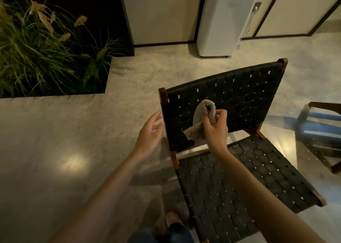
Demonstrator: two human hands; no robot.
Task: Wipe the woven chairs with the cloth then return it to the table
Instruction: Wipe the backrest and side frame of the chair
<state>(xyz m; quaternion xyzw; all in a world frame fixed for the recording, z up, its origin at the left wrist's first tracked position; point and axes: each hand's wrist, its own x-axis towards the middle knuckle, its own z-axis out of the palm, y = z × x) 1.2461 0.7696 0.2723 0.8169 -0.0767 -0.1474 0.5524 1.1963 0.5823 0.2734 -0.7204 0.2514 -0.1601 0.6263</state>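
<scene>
Chair (239, 183): a low wooden frame with dark woven straps, standing on the floor (55, 150) in front of the person, with its front facing them.
Backrest (243, 93): tilted back, with wooden posts showing at its top corners.
Seat (273, 169): woven like the backrest, and both forearms reach across it.
Cloth (199, 130): grey and fluffy, bunched up and lying against the lower left part of the backrest, near its left edge. One fold stands up above the fingers and another hangs down toward the bottom edge.
Right hand (215, 128): its fingers are curled round the cloth, gripping it in a bunch and holding it to the straps.
Left hand (150, 132): holds nothing, with its fingers loose and spread. It is just beside the left edge of the backrest. Whether the fingertips touch the post cannot be told.
Grass (36, 49): tall green blades in a dark bed sunk into the far left corner of the floor.
White unit (227, 21): an upright box on the floor by the wall, beyond the chair.
Right edge: a blurred dark frame (324, 106) with blue on it, too unclear to name.
Shoe (173, 219): on the floor by the seat's near left corner.
</scene>
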